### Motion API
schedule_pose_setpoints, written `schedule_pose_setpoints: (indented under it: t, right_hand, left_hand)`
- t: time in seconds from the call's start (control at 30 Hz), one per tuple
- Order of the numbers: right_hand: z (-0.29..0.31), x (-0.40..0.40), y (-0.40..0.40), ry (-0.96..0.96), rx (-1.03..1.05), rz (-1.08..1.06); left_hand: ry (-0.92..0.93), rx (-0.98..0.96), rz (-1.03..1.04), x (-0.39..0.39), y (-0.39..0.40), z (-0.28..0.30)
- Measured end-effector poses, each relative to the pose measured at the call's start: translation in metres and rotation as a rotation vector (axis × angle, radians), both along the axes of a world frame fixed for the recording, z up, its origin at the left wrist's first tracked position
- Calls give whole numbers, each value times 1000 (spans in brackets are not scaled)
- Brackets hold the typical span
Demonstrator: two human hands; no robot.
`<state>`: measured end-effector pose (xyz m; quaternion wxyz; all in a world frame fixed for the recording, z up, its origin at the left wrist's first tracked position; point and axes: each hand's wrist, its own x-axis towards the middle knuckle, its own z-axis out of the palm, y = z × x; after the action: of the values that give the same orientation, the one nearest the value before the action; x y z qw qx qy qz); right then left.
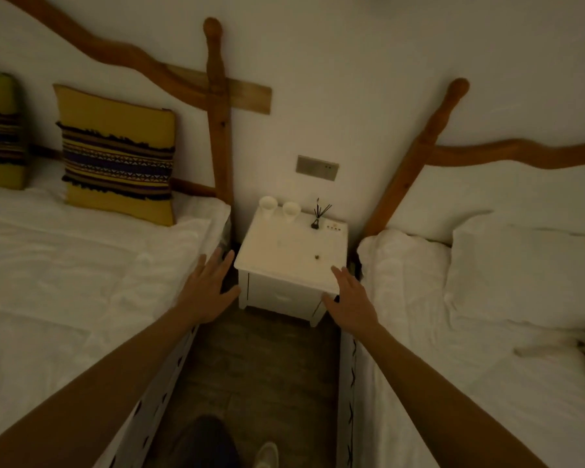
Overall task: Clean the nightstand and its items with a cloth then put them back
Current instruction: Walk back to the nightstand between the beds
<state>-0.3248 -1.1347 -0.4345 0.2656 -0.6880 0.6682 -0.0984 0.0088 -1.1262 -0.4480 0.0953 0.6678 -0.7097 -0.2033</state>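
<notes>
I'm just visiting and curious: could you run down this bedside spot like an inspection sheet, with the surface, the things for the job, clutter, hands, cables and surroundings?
Surface: white nightstand, top mostly bare.
Job's things: two white cups and a reed diffuser along the back edge; no cloth seen.
Clutter: small dark object near the front; small white item at the back right corner.
Hands: left hand and right hand open, fingers straight, holding nothing.
Cables: nothing seen.
Surroundings: two white beds, striped cushions, wall switch plate.

A white nightstand (286, 261) stands against the wall between two beds. At its back edge sit two white cups (268, 205), a dark reed diffuser (315, 221) and a small white box (335, 228); a tiny object (317, 256) lies nearer the front.
</notes>
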Motion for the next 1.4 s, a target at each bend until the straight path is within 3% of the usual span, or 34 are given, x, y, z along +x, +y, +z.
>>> schedule_pose_setpoints:
  t: [0.2,0.43,0.63,0.9,1.1,1.23,1.4]
  right_hand:
    - [-17,21,-118,1,42,-16]
    - [-26,36,-254,72,108,-20]
    - [-54,80,-361,56,84,-160]
    - [-161,122,-448,175,240,-8]
    - [-251,111,-527,338,185,139]
    - [-278,112,-553,352,203,193]
    - [-301,116,-579,324,285,255]
  left_hand:
    - [-71,150,-6,20,-128,-37]
    - [20,108,42,50,-261,-34]
    - [115,72,159,71,-368,-51]
    - [216,203,181,44,-438,-148]
    - [175,126,149,0,-509,-238]
    - [166,113,97,-20,-551,-268]
    - [112,238,-17,-30,-584,-296]
